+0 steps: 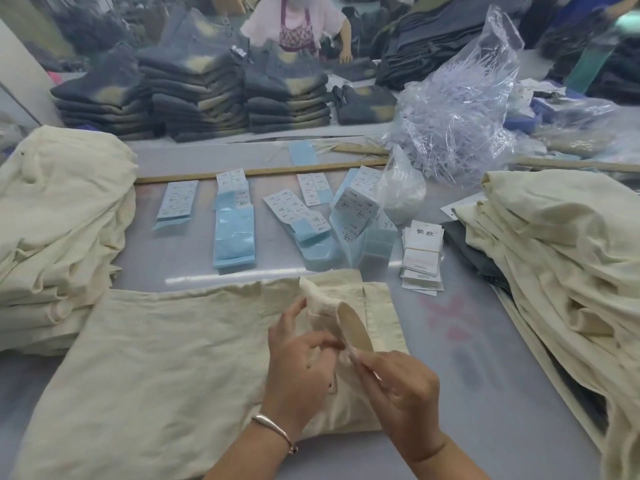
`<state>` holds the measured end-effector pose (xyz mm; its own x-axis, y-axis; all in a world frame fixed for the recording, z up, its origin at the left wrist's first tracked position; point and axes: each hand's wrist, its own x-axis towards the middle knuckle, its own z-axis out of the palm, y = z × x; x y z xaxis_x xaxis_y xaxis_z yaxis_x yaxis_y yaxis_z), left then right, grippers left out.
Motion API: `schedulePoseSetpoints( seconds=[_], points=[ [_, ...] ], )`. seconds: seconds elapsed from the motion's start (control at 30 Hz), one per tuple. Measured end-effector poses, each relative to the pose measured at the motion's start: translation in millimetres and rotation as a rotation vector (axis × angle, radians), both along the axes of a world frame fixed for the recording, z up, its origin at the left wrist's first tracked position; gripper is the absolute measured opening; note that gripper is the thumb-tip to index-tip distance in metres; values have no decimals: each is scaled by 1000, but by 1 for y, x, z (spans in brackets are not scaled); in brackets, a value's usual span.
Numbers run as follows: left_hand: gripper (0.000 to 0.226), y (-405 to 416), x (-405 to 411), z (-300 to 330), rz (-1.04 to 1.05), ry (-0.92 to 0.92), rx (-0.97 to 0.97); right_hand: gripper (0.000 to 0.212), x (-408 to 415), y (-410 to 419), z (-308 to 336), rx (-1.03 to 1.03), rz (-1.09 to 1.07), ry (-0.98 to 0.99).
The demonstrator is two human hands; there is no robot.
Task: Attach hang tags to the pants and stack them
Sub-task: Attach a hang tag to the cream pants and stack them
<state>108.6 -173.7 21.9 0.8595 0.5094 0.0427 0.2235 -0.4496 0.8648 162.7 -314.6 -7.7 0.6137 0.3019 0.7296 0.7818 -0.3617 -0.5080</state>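
Head view shows the cream pants (pixel 166 358) spread flat on the grey counter (pixel 485 358), and both hands work at a raised fold of their cloth: the left hand (pixel 301 355), with a silver bangle (pixel 273 426) on its wrist, has curled fingers pinching the fabric, while the right hand (pixel 398 386) pinches a thin white piece against it, which I cannot identify. Beyond the grip lie hang tags (pixel 423 258) and blue label packs (pixel 233 237); folded cream stacks stand to its left (pixel 59 216) and right (pixel 561 258).
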Motion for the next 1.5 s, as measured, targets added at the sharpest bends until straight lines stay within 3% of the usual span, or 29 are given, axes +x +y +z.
schedulePoseSetpoints(
  seconds=[0.03, 0.1, 0.2, 0.3, 0.37, 0.5, 0.6, 0.7, 0.8, 0.93, 1.23, 1.33, 1.5],
  points=[
    [16, -4, -1, -1, 3, -14, -196, 12, -1, 0, -3, 2, 9, -8],
    [28, -11, -2, -2, 59, -10, -431, 11, -4, 0, -10, 17, 13, -20],
    [44, -10, -2, -5, 111, 91, -423, 14, -9, 3, -15, 9, 39, -52],
    [25, -3, -1, -4, 107, 165, -439, 14, -17, 5, -11, 2, 42, 36],
    [14, 0, -4, 2, 63, 176, -523, 15, -22, 8, -1, 102, 17, 303],
    [12, 6, -6, 9, 29, 177, -583, 12, -25, 18, 28, 485, 48, 1101],
    [10, 5, -7, 11, -1, 177, -556, 37, -22, 20, 40, 415, 19, 1474],
    [6, 4, -9, 10, -5, 174, -440, 35, -20, 19, 45, 298, 43, 1664],
    [8, 5, -11, 8, -15, 196, -391, 15, -15, 16, 46, 278, 56, 1710],
    [7, 7, -12, 9, -24, 207, -422, 16, -11, 11, 47, 205, 97, 1724],
    [12, 17, -12, 6, 10, 233, -874, 21, -8, 10, 39, 276, 222, 1664],
    [26, 18, -14, 6, -21, 232, -974, 30, -8, 10, 40, 295, 253, 1638],
    [22, 20, -15, 12, -133, 179, -1039, 13, -3, 8, 48, 350, 375, 1554]
  ],
)
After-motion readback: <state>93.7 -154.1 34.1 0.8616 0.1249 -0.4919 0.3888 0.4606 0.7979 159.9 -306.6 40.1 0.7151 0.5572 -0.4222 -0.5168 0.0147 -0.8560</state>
